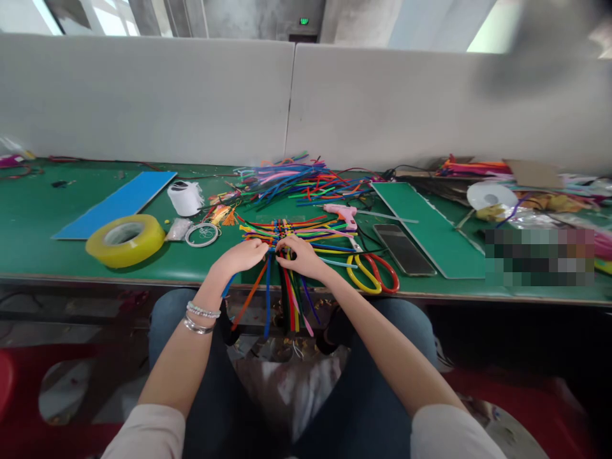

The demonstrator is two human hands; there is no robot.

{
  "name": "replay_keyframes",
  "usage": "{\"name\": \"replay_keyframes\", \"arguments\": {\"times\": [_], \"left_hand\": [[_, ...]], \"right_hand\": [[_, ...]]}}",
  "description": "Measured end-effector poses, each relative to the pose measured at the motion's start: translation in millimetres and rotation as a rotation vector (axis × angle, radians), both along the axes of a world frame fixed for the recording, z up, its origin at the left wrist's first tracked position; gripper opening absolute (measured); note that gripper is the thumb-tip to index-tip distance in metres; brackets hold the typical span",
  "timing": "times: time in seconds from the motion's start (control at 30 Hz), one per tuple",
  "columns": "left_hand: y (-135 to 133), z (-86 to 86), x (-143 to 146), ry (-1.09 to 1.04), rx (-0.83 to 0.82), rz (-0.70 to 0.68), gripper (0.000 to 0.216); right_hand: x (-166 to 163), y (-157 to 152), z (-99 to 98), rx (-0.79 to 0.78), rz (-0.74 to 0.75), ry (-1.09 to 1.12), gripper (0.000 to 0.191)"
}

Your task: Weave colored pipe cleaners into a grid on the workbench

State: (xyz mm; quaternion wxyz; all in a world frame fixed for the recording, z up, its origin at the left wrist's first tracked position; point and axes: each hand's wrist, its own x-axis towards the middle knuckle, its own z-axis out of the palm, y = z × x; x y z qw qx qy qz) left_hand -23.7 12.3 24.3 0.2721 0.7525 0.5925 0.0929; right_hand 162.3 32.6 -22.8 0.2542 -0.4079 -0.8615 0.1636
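Observation:
A woven mat of coloured pipe cleaners (287,231) lies at the near edge of the green table (43,217), with loose ends hanging over the edge toward my lap. My left hand (241,255) and my right hand (300,255) meet at the mat's near side. Both hands have their fingers pinched on the pipe cleaner strands there. Beaded and metal bracelets sit on my left wrist.
A heap of loose pipe cleaners (301,178) lies behind the mat. A pink glue gun (342,213), yellow-and-red scissors (373,271), a phone (404,248) and a green board (423,223) are to the right. A yellow tape roll (125,239), white roll (185,197) and blue board (117,203) are left.

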Motion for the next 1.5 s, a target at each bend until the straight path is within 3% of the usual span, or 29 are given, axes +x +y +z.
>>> {"name": "replay_keyframes", "arguments": {"times": [0.1, 0.43, 0.67, 0.97, 1.1, 1.3, 1.5], "left_hand": [[-0.2, 2.1, -0.3, -0.059, 0.005, 0.023, 0.026], [-2.3, 2.9, 1.0, -0.088, -0.083, -0.193, 0.025], [-2.3, 2.9, -2.5, -0.091, -0.12, -0.079, 0.031], [6.8, -6.9, -5.6, 0.054, -0.005, 0.024, 0.036], [5.8, -3.0, -5.3, -0.007, -0.025, -0.035, 0.037], [-3.1, -1.3, 6.8, -0.212, -0.226, -0.078, 0.022], [-2.5, -6.0, 11.4, -0.174, -0.159, -0.011, 0.034]], "right_hand": [[0.1, 0.0, 0.6, 0.011, 0.004, 0.004, 0.017], [-1.7, 0.2, -0.5, 0.01, -0.015, -0.003, 0.015], [-2.1, -0.3, -1.4, -0.006, -0.019, -0.009, 0.015], [-1.7, -0.5, -1.3, -0.015, -0.029, -0.01, 0.016], [-1.7, -0.3, -2.5, -0.013, -0.028, -0.007, 0.016], [-1.1, 1.1, 1.9, -0.052, -0.003, 0.028, 0.016], [-1.9, 2.3, 0.8, -0.044, -0.013, 0.028, 0.027]]}}
